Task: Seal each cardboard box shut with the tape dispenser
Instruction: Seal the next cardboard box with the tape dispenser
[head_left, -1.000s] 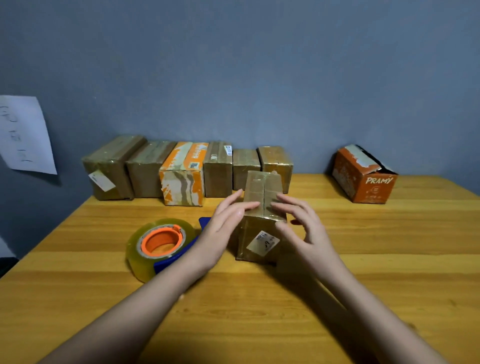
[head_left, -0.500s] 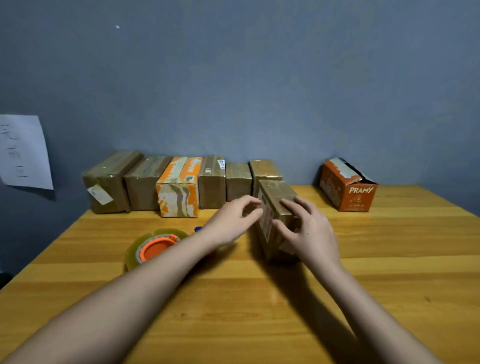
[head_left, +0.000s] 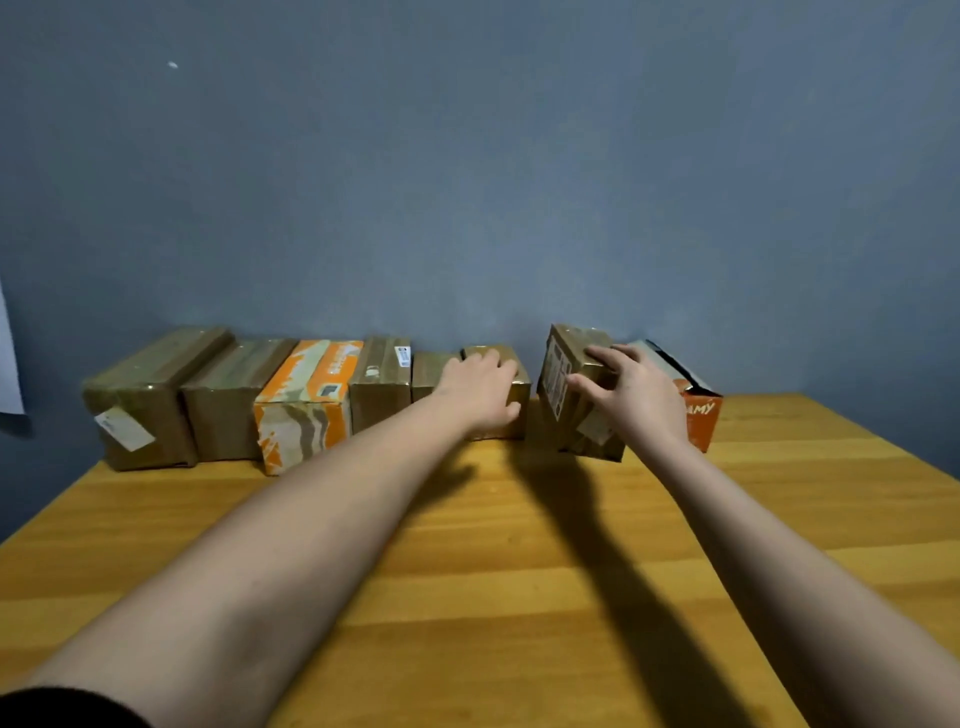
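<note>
My right hand (head_left: 636, 397) grips a tilted box (head_left: 569, 387) near the table's (head_left: 519, 545) far edge. My left hand (head_left: 480, 384) rests flat on the row's (head_left: 291, 389) end box (head_left: 511, 387). The gap between them is small.

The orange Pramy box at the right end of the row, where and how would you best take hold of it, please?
Probably by its two long side walls near the front end, coming from above. The Pramy box lies lengthwise towards the wall with its torn top open, so a grip on the flaps may give way. The right hand, gripping the tilted brown box, now covers its left side.
</note>
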